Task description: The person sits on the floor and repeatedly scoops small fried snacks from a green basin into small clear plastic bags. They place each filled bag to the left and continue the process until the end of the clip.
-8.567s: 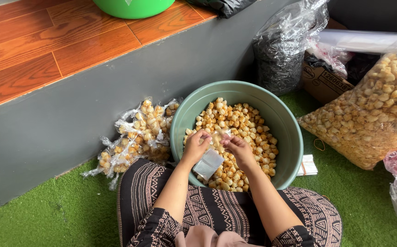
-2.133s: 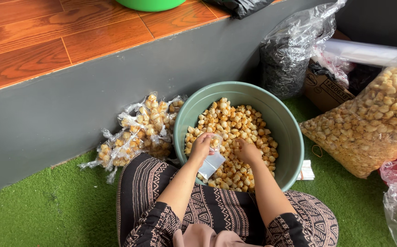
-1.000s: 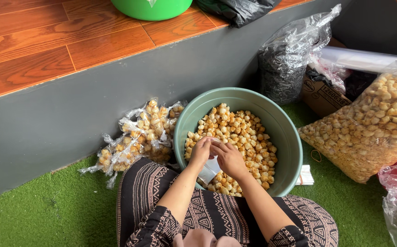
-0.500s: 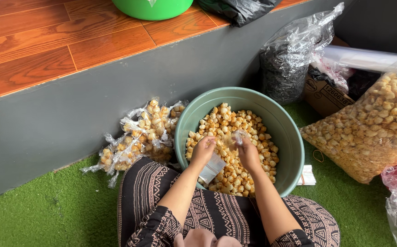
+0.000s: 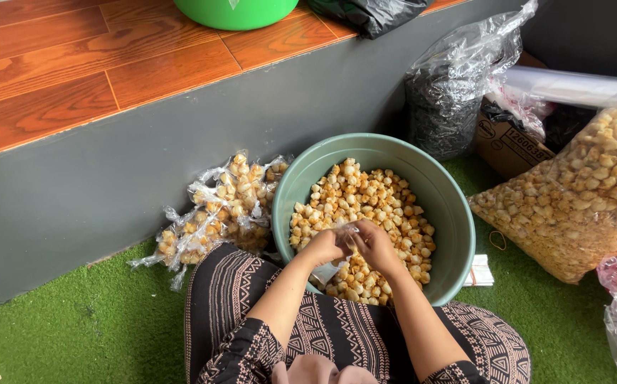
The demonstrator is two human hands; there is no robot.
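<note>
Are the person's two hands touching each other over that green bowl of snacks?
Touching: the head view shows the left hand and right hand meeting, pinching a small clear bag.

We look down on a green basin [image 5: 445, 213] resting on green artificial turf [image 5: 73, 334], filled with golden puffed snack pieces [image 5: 365, 203]. Our left hand [image 5: 325, 247] and right hand [image 5: 377, 245] meet over the near side of the heap, both closed around a small clear plastic bag [image 5: 344, 233] pinched between them. Just left of the basin, against a grey step [image 5: 145, 171], lies a pile of small filled packets [image 5: 219, 206]. On the right a large clear sack of the same snack [image 5: 578, 192] leans near the basin, a small white stack [image 5: 480, 272] between them. Behind stand a dark plastic bag [image 5: 450, 99] and a cardboard box [image 5: 511, 142]. Our patterned trousers [image 5: 322, 327] fill the bottom.
</note>
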